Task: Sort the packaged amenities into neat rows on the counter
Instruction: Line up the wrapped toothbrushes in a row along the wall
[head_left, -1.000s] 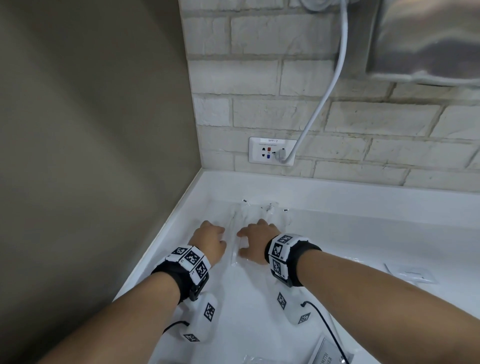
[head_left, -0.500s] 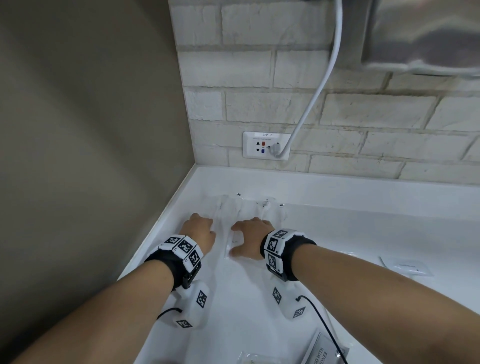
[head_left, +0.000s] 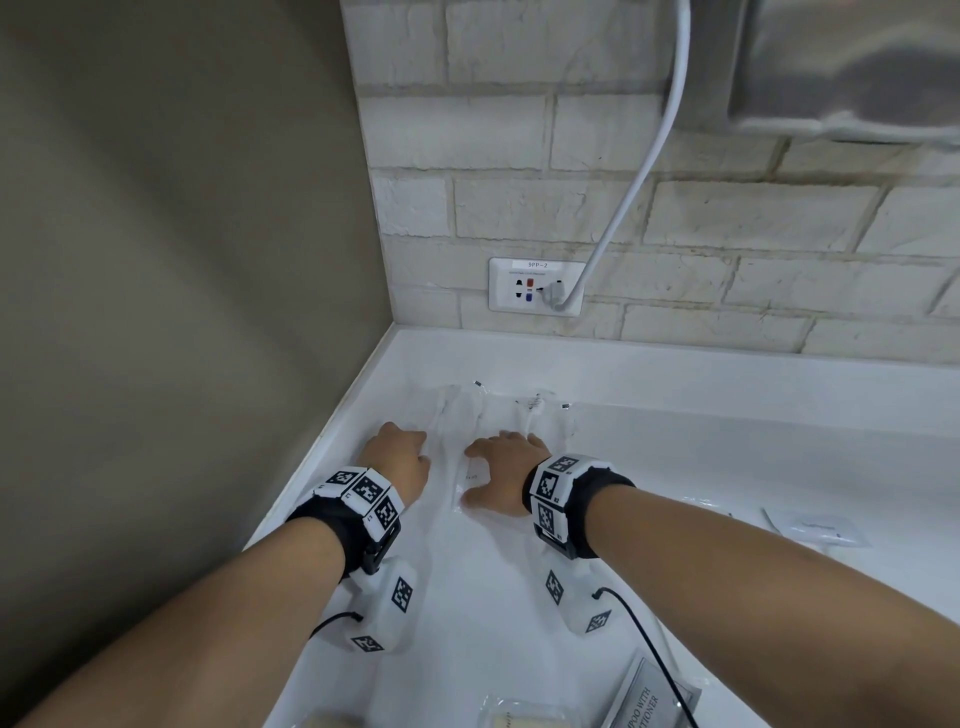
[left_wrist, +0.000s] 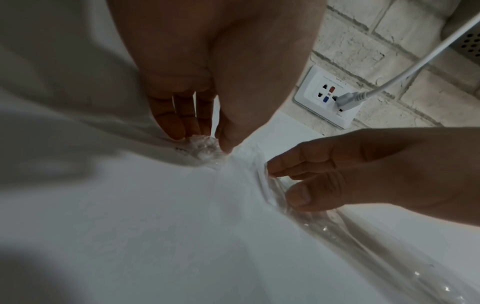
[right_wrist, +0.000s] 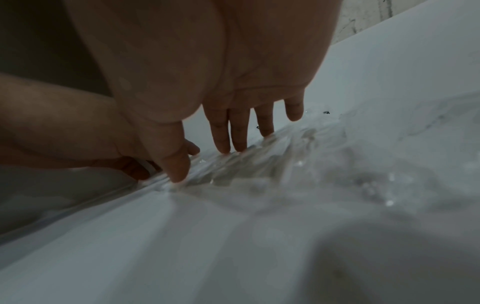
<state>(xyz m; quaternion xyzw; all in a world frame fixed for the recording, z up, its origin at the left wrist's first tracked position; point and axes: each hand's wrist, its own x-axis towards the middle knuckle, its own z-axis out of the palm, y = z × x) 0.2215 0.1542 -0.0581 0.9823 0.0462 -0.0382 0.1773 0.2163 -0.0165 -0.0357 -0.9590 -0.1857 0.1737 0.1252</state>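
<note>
Several clear plastic amenity packets (head_left: 524, 415) lie side by side in the back left corner of the white counter (head_left: 727, 447). My left hand (head_left: 400, 457) is on their left side; in the left wrist view its fingertips (left_wrist: 179, 131) and thumb pinch the crumpled end of a clear packet (left_wrist: 205, 147). My right hand (head_left: 501, 470) rests just to the right of it. Its straight fingers (right_wrist: 224, 142) and thumb press down on the clear packets (right_wrist: 272, 168), and a long narrow packet (left_wrist: 324, 222) runs under its thumb.
The tan side wall (head_left: 182, 312) stands close on the left. On the brick wall behind is a socket (head_left: 535, 286) with a white cable (head_left: 639, 176) plugged in. A flat white packet (head_left: 815, 527) lies to the right, with a shampoo sachet (head_left: 649, 696) and a soap packet (head_left: 524, 719) near the front.
Both hands stay on the packets in the corner and have barely shifted. The head view has tilted slightly.
</note>
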